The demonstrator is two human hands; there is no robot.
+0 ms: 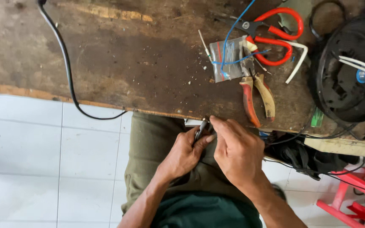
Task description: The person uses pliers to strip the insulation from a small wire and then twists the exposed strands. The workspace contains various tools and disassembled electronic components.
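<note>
My left hand (185, 152) is closed around a thin grey rod-like tool (200, 130), held over my lap just below the edge of the wooden workbench (119, 63). My right hand (237, 150) meets it from the right, its fingertips pinching at the tool's tip by the bench edge. What the fingertips pinch is too small to tell. Both hands hover above my olive trousers (148, 143).
On the bench lie pliers with worn red and yellow handles (256, 95), red-handled scissors (275, 36), a small clear plastic bag (229, 57) with blue wire across it, a black round appliance base (347, 71) and a black cable (66, 67). A red stool (355, 194) stands on white floor tiles.
</note>
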